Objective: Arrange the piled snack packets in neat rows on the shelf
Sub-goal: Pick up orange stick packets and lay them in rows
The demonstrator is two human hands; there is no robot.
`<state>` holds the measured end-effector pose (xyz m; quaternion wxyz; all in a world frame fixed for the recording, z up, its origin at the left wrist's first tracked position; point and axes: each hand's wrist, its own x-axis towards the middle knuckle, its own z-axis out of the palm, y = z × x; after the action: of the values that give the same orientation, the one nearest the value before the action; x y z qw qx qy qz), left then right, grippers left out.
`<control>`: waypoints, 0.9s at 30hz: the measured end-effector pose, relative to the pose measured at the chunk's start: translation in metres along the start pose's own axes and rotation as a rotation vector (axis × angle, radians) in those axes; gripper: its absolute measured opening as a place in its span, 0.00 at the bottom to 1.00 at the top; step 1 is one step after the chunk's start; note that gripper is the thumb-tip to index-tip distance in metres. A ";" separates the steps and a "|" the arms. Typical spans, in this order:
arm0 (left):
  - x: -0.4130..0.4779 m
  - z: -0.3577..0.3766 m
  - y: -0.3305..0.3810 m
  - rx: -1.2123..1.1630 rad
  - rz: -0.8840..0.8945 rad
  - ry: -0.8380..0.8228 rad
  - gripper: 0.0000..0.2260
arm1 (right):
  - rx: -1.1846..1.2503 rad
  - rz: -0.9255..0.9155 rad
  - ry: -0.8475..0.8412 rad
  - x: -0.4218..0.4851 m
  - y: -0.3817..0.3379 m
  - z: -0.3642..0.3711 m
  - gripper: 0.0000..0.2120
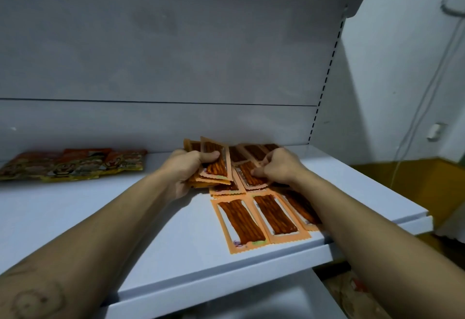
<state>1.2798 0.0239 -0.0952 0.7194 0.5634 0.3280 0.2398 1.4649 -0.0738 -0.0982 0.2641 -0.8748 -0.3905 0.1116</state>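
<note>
Both forearms reached forward over the white shelf [100,218]. The left hand [185,167] held a stack of packets [216,167] tilted up from the shelf. Its fingers were curled behind the stack and the thumb was pressed across the front packet. The right hand [279,167] was just beside it, knuckles up. Its fingers were curled down on a single packet [250,176], which rested on the loose pile [251,151] close to the grey back panel [151,41].

In front of the hands, a row of three packets [275,214] lay flat side by side near the front edge of the shelf. The right forearm covered part of the rightmost one. At the far left of the same shelf, well apart, lay some colourful packets [73,164]. A thin cable [427,92] hung on the wall at the right.
</note>
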 end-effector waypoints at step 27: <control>-0.002 0.025 -0.002 -0.097 0.055 -0.052 0.10 | -0.370 0.049 0.069 0.014 0.026 -0.029 0.13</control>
<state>1.2968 0.0053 -0.0933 0.7473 0.5427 0.2817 0.2603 1.5023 -0.0884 -0.0879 0.1092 -0.9211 -0.3734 0.0141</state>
